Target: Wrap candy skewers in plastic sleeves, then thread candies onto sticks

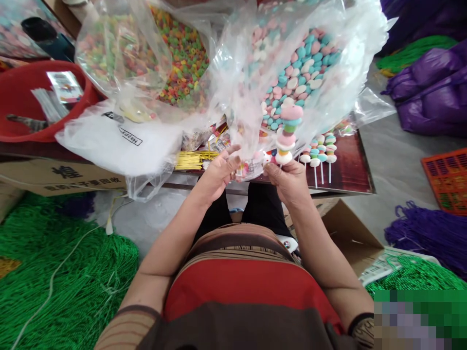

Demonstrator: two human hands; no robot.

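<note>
Candy skewer (291,129) upright in the right hand (288,181), left hand (221,172) beside a clear packet (250,167).
The right hand's fingers are pinched around the skewer's base; the left hand is partly open, and whether it grips the packet between the hands I cannot tell. The held skewer looks fully stacked and seems unwrapped; more stacked skewers (321,151) lie just right of the right hand on the worktop (359,167), and plenty of loose marshmallow sweets (302,73) lie bagged beyond it. Yellow ties (188,160) sit just left of the left hand, ring-shaped sweets (186,63) beyond it, a white plastic bag (124,141) and red basin (22,90) farther left. Bulky clear plastic crowds the space ahead of both hands.
</note>
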